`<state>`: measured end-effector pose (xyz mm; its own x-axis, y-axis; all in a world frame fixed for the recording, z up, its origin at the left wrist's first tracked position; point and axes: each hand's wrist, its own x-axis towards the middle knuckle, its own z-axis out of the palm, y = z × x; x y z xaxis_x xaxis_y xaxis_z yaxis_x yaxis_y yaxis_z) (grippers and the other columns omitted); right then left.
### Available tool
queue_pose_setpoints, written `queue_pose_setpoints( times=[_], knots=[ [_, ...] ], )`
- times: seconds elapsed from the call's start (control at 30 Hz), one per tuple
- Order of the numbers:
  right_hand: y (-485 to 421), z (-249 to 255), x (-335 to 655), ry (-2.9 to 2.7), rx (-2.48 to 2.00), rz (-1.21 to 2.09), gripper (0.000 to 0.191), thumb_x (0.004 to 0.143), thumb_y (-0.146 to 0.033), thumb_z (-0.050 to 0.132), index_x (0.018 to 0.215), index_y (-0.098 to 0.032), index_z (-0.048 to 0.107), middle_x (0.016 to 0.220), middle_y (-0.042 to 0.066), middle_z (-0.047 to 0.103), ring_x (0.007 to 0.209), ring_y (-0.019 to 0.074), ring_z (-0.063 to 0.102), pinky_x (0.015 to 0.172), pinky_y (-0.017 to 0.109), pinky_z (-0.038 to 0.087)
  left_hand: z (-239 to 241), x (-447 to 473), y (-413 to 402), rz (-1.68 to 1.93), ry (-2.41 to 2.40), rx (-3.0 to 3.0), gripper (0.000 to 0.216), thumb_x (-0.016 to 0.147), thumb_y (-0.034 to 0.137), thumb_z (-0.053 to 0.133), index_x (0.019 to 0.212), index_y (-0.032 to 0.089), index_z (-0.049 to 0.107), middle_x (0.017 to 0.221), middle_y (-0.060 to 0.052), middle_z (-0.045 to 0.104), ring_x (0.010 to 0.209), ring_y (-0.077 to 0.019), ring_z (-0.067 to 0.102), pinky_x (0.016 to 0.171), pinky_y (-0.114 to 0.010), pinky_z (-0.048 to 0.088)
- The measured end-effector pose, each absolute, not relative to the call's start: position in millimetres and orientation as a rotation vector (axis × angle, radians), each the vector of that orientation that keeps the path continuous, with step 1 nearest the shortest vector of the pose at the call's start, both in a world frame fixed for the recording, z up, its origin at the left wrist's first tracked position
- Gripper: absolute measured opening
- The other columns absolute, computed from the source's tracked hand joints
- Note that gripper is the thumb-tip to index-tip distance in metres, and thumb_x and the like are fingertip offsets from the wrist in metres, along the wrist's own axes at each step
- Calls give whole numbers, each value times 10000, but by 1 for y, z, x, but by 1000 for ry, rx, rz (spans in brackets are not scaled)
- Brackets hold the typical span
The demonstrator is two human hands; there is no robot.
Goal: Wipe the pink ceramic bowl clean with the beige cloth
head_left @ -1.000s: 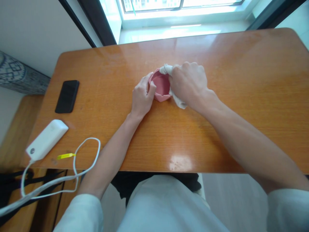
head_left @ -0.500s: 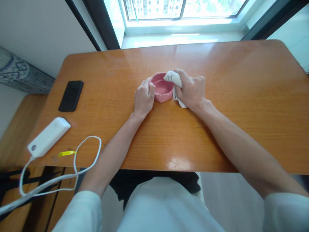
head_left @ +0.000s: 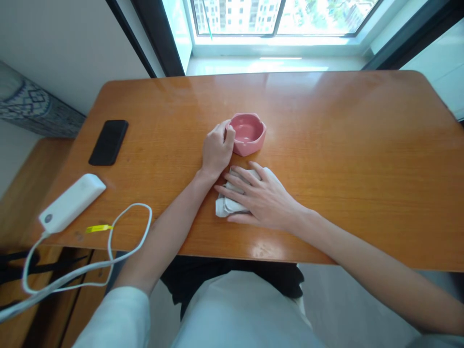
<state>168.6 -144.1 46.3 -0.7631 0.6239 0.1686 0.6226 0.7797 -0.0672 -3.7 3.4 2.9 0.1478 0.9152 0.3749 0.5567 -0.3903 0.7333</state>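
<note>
A pink ashtray (head_left: 250, 145) with an angular outer wall and a round hollow sits on the wooden table. My left hand (head_left: 217, 147) is closed around its left side, thumb over the rim. Nearer to me, a folded white cloth (head_left: 226, 205) lies flat on the tabletop. Spread out on top of the cloth is my right hand (head_left: 259, 195), palm down and fingers apart, covering much of it. The ashtray stands just beyond the right fingertips, not touching them.
On the left of the table (head_left: 344, 169) lie a black phone (head_left: 108, 142) and a white power bank (head_left: 72, 203). A white cable (head_left: 147, 227) with a yellow tag (head_left: 99, 228) loops over the near edge by my left forearm. Beyond the far edge is a window (head_left: 246, 19).
My right hand has left the ashtray's right rim and come toward me with the cloth, which it has laid down; its fingers have opened flat. The left hand keeps its hold.
</note>
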Motion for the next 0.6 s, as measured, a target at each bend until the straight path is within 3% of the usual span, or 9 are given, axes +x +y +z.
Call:
queue_pose_setpoints(
  times=[0.07, 0.13, 0.23, 0.33, 0.4, 0.5, 0.53, 0.6],
  knots=[
    [-142, 47, 174, -2761, -959, 112, 809, 1161, -752, 477, 1796, -253, 514, 1851, 145, 537, 1756, 431, 426, 1404, 745, 346, 3, -4, 4, 1162, 1389, 1998, 528, 1244, 500, 395, 1292, 182, 814, 1316, -144, 870, 1240, -289, 826, 1137, -376, 605],
    [-136, 58, 187, -2686, -938, 198, 768, 1150, -753, 488, 1787, -326, 534, 1857, 82, 539, 1770, 392, 423, 1435, 711, 344, 2, -4, 5, 1189, 1374, 1964, 601, 1250, 552, 342, 1240, 202, 831, 1238, -125, 884, 1176, -272, 834, 1110, -372, 617],
    [-110, 83, 215, -2417, -1114, 189, 514, 1187, -577, 454, 1635, -465, 681, 1676, -6, 728, 1613, 336, 622, 1354, 652, 475, 2, -4, 6, 1227, 1360, 1886, 701, 1241, 629, 287, 1210, 213, 850, 1189, -118, 901, 1129, -270, 844, 1097, -391, 638],
    [-66, 93, 249, -1982, -1446, -12, 489, 1190, -448, 399, 1475, -372, 789, 1522, 70, 809, 1453, 349, 711, 1294, 632, 517, 4, -6, 6, 1272, 1337, 1845, 706, 1227, 659, 299, 1208, 219, 851, 1275, -120, 900, 1228, -279, 839, 1144, -405, 641],
    [-33, 85, 268, -1824, -1772, -45, 532, 1174, -395, 399, 1582, -300, 727, 1672, 123, 718, 1566, 368, 624, 1338, 609, 471, 5, -7, 4, 1302, 1333, 1813, 671, 1226, 647, 312, 1202, 232, 839, 1286, -104, 896, 1205, -265, 845, 1109, -386, 658],
    [4, 59, 281, -1633, -2182, 17, 680, 1156, -367, 396, 1774, -106, 508, 1878, 235, 464, 1774, 430, 388, 1415, 686, 357, 6, -10, 3, 1304, 1380, 1700, 615, 1224, 630, 333, 1219, 234, 804, 1167, -77, 897, 783, -191, 807, 803, -322, 668],
    [11, 49, 281, -1628, -2260, 73, 723, 1157, -371, 401, 1829, -105, 411, 1933, 231, 358, 1822, 454, 284, 1437, 760, 267, 6, -11, 2, 1304, 1393, 1659, 595, 1221, 622, 341, 1223, 229, 788, 1144, -70, 891, 634, -155, 730, 690, -305, 627],
    [18, 33, 279, -1719, -2314, 180, 723, 1185, -419, 344, 1858, -157, 365, 1965, 220, 274, 1848, 472, 201, 1429, 855, 124, 7, -13, 2, 1326, 1410, 1600, 557, 1210, 604, 355, 1196, 216, 754, 1162, -72, 875, 494, -105, 596, 557, -286, 537]
  ],
)
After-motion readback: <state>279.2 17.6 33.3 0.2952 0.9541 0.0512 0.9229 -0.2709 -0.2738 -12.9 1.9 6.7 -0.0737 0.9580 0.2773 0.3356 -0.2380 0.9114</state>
